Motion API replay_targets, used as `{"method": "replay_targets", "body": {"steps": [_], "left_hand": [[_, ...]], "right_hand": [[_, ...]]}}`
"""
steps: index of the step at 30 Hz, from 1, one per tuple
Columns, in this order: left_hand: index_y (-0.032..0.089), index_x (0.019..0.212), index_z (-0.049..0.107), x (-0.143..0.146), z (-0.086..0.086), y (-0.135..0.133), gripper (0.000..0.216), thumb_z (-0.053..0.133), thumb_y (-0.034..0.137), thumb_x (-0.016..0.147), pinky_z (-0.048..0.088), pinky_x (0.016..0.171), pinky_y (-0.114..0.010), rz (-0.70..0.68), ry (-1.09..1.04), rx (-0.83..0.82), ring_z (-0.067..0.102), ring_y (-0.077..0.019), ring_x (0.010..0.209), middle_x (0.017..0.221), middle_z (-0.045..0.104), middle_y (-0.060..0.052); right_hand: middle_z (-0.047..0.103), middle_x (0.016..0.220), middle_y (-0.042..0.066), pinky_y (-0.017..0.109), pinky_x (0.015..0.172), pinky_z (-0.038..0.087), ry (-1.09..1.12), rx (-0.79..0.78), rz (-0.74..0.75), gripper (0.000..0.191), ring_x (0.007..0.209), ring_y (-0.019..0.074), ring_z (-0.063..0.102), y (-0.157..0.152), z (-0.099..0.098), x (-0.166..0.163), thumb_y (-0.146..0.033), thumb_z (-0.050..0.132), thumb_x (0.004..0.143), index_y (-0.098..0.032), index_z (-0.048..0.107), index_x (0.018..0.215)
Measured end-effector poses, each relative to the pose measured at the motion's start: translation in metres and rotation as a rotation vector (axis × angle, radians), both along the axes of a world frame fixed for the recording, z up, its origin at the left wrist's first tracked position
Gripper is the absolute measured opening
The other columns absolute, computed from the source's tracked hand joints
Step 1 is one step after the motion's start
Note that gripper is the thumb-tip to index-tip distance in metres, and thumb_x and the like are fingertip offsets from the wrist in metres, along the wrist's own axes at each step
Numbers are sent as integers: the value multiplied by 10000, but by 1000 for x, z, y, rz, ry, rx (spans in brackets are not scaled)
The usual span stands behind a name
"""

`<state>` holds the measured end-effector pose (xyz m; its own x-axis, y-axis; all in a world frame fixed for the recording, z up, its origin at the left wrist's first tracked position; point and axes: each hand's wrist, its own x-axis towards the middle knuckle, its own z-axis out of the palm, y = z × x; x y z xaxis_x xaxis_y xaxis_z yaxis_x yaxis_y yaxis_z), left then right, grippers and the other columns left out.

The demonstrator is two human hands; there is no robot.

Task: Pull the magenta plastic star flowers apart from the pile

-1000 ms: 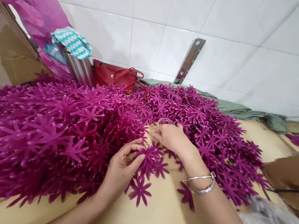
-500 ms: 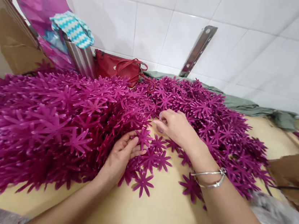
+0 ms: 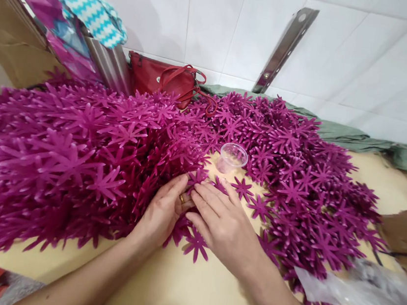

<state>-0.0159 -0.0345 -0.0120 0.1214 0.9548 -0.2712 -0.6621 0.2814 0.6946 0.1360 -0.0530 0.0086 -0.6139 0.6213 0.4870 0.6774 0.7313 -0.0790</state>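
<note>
Purple artificial flower pieces with long narrow petals lie in heaps across the table. My left hand (image 3: 166, 210), with a ring on one finger, holds one flower piece (image 3: 197, 176) between thumb and fingers at the edge of the left heap (image 3: 77, 157). Against its fingertips my right hand (image 3: 222, 224) is bent palm down, its fingers drawn together; what they pinch, if anything, is hidden. Just beyond the hands stands a small clear plastic cup (image 3: 232, 158), its contents too faint to tell. Single flower pieces (image 3: 196, 244) are scattered around both hands.
A second heap (image 3: 296, 183) fills the right side. Behind are a red purse (image 3: 156, 80), a metal canister (image 3: 112, 64) topped with patterned cloth, green fabric (image 3: 357, 139) and a tiled wall. A clear plastic bag (image 3: 366, 301) lies at the lower right.
My right hand has left the cup and come down and toward me to meet my left hand. The cup now shows in full. My left hand has stayed with the flower piece.
</note>
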Motion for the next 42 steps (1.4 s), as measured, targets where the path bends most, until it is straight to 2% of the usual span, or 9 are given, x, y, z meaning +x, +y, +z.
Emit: {"method": "replay_targets", "body": {"steps": [6,11,15,20,28,32,37,42], "left_hand": [[156,1098,715,0,-1,0,328,788,352,846,597,823,-304,8,45,-22,764,-221,966,1071,803,-99],[178,1148,740,0,-1,1,342,804,301,835,611,839,-290,-21,54,7,770,-175,891,1077,809,-64],[195,1178,730,2,-4,-1,388,852,254,814,611,853,-262,-68,110,45,762,-142,846,997,809,-33],[169,1007,754,3,-6,-6,300,899,278,769,589,692,-187,-65,229,26,713,-99,679,823,789,-6],[177,886,758,4,1,-9,311,950,317,684,558,630,-174,-47,261,42,683,-93,636,747,769,18],[174,887,749,4,-1,-8,285,927,323,723,543,636,-165,-77,279,62,671,-86,649,757,759,19],[186,969,751,4,-6,-8,262,890,304,780,545,711,-156,-98,304,108,685,-86,750,867,768,7],[220,1057,736,3,-10,-9,268,841,328,835,572,803,-214,-87,272,117,700,-119,838,971,756,-2]], "right_hand": [[812,1141,99,572,1127,492,179,22,58,176,1143,267,734,3,-4,15,-196,625,1011,-175,728,1153],[805,1087,84,509,1048,530,392,30,-82,202,1077,251,734,7,-5,23,-130,658,968,-206,715,1146],[791,1060,98,453,979,554,509,21,-206,190,1036,244,724,8,-7,22,-131,628,981,-191,711,1141],[784,1115,101,459,993,550,560,-78,-250,181,1084,255,715,6,-7,19,-220,629,1003,-212,698,1171],[780,1170,96,462,1001,570,576,-187,-214,236,1117,258,718,3,-11,15,-302,620,1018,-229,688,1231],[780,1187,89,437,992,588,618,-254,-211,241,1125,250,729,3,-12,13,-302,634,1008,-229,692,1231],[790,1172,62,390,1014,591,715,-332,-204,203,1110,216,741,3,-13,14,-216,640,992,-240,716,1179],[756,1282,83,391,1025,593,784,-443,-229,366,1180,232,723,4,-12,15,-269,704,948,-241,662,1311]]}}
